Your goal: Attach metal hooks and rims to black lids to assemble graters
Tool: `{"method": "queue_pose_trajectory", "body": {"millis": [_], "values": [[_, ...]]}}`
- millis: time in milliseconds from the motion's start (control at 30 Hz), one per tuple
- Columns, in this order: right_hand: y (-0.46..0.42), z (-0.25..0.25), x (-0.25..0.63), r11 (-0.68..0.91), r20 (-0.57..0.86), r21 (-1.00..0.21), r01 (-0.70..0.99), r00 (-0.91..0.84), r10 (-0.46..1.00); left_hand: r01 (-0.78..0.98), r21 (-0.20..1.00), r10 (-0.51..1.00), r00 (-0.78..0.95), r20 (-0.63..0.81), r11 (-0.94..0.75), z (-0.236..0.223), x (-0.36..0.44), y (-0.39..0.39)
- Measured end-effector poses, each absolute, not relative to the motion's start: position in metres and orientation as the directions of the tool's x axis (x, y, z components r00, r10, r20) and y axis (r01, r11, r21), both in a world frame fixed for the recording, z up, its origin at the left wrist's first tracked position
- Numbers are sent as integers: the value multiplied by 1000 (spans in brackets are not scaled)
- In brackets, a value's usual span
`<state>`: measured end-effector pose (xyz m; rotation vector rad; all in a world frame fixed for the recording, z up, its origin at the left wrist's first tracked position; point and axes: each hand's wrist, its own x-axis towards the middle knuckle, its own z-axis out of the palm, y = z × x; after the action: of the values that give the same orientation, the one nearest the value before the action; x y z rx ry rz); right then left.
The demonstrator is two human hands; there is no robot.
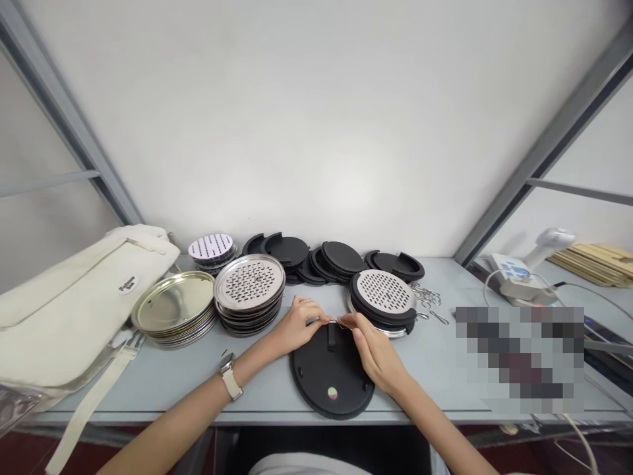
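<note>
In front of me a round black disc (321, 373) lies on the table near its front edge, with a small round coloured sticker low on its face. A short black strap (331, 337) runs down from its top edge. At that top edge, my left hand (302, 323) pinches the left end of a small metal wire hook (334, 321). From the other side my right hand (370, 346) closes its fingers on the hook's right end, the palm over the disc's upper right edge. The fingers partly hide the hook.
Stacked metal lids (175, 300) and perforated grater plates (251, 285) stand left; black ring-edged discs (341, 257) line the wall. At right are a grater plate on black discs (386, 293), loose wire hooks (429, 297) and a white device (519, 280). A cream bag (84, 297) lies far left.
</note>
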<state>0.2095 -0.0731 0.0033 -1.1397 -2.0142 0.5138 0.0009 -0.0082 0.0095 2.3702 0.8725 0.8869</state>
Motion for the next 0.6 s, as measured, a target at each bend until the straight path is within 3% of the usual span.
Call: {"method": "queue_pose_trajectory", "body": {"millis": [233, 600], "values": [[-72, 2, 208, 520, 406, -656, 548, -324, 854, 407, 575, 683, 596, 421, -710, 11, 1, -9], [-74, 0, 207, 505, 413, -630, 589, -297, 861, 418, 433, 594, 661, 458, -798, 15, 0, -14]]}}
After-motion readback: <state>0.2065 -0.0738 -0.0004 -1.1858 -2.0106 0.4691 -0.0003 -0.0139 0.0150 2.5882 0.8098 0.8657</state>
